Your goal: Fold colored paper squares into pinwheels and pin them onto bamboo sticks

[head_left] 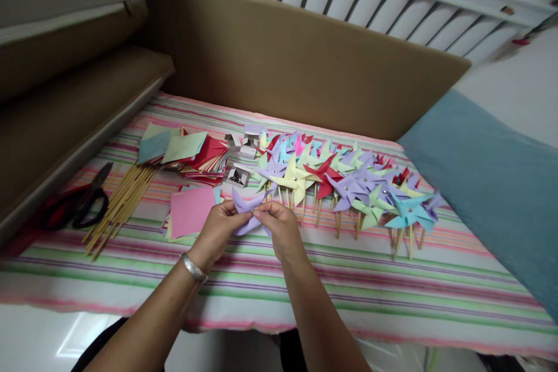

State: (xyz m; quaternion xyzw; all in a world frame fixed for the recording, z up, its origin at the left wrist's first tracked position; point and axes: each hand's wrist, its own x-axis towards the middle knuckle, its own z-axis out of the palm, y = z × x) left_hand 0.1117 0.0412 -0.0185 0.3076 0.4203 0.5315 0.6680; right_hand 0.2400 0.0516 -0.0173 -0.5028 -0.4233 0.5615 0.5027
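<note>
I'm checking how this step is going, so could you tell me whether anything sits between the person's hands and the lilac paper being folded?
Nothing visible does. The left hand and right hand both grip the lilac paper directly, above the striped cloth. The pink sheet lies beside the left hand, and the finished pinwheels lie beyond.

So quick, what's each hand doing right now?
Left hand: closed, pinching the purple paper.
Right hand: closed, pinching the same purple paper.
</note>
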